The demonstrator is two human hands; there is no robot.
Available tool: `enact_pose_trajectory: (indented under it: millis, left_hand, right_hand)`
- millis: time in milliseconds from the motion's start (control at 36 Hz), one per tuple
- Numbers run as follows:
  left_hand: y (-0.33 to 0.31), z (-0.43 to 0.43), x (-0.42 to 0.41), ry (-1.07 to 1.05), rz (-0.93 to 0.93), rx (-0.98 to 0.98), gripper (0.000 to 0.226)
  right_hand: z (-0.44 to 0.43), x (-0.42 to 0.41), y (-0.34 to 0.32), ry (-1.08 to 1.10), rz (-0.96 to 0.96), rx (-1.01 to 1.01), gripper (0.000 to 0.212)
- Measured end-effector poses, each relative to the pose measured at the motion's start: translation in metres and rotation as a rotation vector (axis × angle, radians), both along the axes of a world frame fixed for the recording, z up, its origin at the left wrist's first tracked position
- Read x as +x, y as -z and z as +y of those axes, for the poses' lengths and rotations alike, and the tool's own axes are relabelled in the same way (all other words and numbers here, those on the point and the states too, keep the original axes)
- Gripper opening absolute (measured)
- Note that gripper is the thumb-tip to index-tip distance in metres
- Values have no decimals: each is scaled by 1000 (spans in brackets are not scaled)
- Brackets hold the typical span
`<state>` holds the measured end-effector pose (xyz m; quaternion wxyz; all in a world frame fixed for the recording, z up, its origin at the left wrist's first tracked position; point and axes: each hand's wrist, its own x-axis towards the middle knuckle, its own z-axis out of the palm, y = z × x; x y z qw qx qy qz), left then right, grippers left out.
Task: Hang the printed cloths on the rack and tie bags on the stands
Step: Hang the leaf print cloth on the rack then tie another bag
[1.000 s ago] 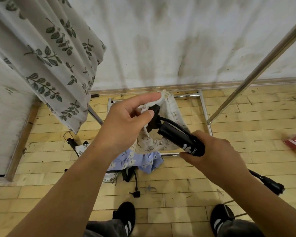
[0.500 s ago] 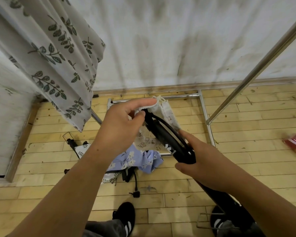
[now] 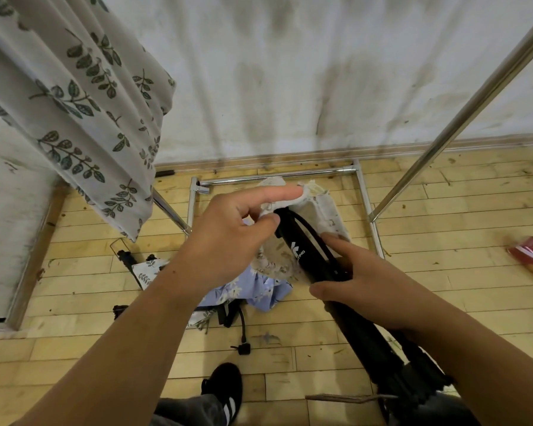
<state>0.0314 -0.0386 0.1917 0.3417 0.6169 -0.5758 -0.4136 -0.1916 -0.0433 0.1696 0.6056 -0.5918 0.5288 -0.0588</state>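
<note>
The hanging leaf-print cloth (image 3: 74, 112) closes off the left, and a slanted rack pole (image 3: 443, 139) crosses the right. Between them the air is open up to the wall (image 3: 290, 72); a cloth pile (image 3: 259, 290) clutters the floor (image 3: 443, 272) below.

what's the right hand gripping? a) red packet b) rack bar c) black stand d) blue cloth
c: the right hand is wrapped round the black stand, whose top the left hand is fitting with the bag. The blue cloth and red packet lie on the floor, and the rack bar stands untouched.
</note>
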Motion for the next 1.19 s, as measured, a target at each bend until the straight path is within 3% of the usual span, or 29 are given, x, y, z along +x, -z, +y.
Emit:
enact_pose_trajectory:
  millis: [361, 667, 889, 1028, 1083, 1194]
  left_hand:
    - [2, 7, -15, 106, 13, 74, 47]
    - [2, 16, -34, 257, 20, 178, 49]
    - [3, 18, -38, 245, 45, 199, 52]
    - [4, 12, -31, 195, -4, 215, 56]
    - [4, 10, -28, 182, 7, 220, 59]
    - [1, 11, -25, 178, 24, 227, 56]
  right_hand:
    - [-7, 2, 0, 163, -290, 320, 41]
    - [-2, 1, -2, 259, -370, 348, 37]
    - [0, 4, -4, 364, -434, 373, 31]
    - [-2, -4, -5, 401, -555, 462, 36]
    - [-5, -6, -5, 395, -634, 502, 24]
    - [-11, -9, 4, 535, -702, 584, 35]
